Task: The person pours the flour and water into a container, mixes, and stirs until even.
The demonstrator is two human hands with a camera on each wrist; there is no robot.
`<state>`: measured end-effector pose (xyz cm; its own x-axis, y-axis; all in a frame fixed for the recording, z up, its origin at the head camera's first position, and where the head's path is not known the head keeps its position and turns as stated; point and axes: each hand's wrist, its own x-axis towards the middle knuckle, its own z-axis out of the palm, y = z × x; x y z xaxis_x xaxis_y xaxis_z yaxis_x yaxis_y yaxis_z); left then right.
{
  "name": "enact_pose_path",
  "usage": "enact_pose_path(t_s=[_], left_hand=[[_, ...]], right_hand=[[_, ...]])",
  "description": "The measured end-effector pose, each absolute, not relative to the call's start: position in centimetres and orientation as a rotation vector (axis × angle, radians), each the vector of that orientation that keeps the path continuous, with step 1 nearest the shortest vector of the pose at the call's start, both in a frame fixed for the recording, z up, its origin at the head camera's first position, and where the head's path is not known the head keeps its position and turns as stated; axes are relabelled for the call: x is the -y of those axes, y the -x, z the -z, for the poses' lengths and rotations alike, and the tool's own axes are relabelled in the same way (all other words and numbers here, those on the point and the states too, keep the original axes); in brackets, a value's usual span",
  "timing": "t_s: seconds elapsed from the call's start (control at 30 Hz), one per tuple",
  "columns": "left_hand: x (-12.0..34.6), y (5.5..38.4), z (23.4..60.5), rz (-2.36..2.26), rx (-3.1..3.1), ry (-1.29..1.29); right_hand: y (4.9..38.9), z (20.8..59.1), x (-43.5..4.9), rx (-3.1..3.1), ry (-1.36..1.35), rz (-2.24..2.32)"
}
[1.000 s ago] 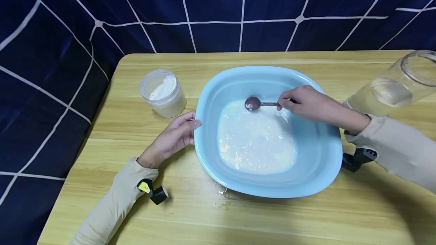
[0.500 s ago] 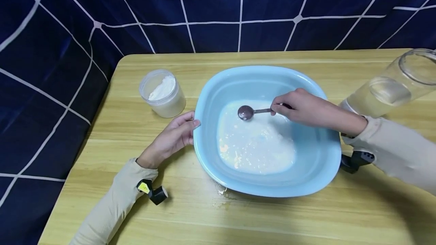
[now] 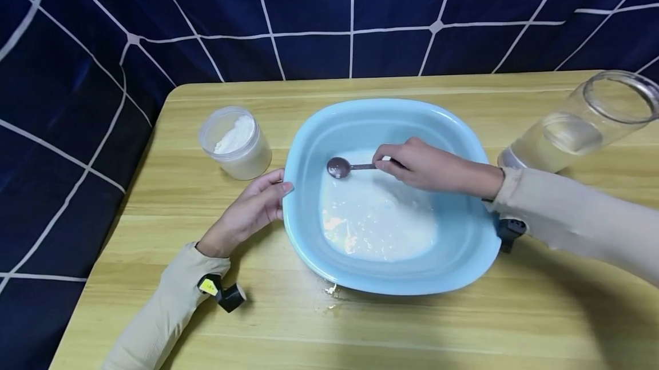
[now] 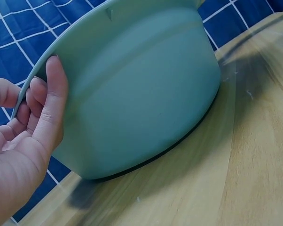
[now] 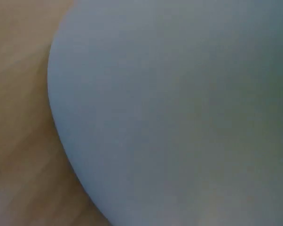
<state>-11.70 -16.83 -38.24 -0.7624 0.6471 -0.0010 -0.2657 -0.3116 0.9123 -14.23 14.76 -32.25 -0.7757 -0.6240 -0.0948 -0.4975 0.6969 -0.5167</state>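
A light blue plastic basin (image 3: pixel 465 238) stands on the table with milky white liquid (image 3: pixel 378 224) across its floor. My left hand (image 3: pixel 249 210) grips its left rim, thumb on top; in the left wrist view the fingers (image 4: pixel 52 103) of that hand bend against the outer wall (image 4: pixel 146 99). Over the liquid, my right hand (image 3: pixel 424 165) pinches the handle of a dark brown spoon (image 3: pixel 338 167), whose bowl points left near the basin's inner left wall. Whether the spoon touches the liquid is hard to tell. The right wrist view is a blur, mostly basin (image 5: pixel 146 117).
Left of the basin stands an uncapped clear plastic jar (image 3: pixel 244 155) of white powder. A glass pitcher (image 3: pixel 561 130) holding clear liquid is behind my right forearm. Small wet spots (image 3: pixel 331 290) mark the wooden table (image 3: pixel 257 335). A dark blue checked cloth (image 3: pixel 309 10) hangs behind.
My right hand has carried the spoon leftward across the basin. The left hand keeps its grip on the rim. The whole head view has shifted slightly.
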Motion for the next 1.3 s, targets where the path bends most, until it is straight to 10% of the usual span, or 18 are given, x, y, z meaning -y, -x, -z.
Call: enact_pose_path(t_s=[1.3], left_hand=[[17.2, 11.1, 38.2, -2.135, -1.335, -0.466]], right_hand=[[10.1, 28.5, -20.0, -3.011, 1.049, 0.087]])
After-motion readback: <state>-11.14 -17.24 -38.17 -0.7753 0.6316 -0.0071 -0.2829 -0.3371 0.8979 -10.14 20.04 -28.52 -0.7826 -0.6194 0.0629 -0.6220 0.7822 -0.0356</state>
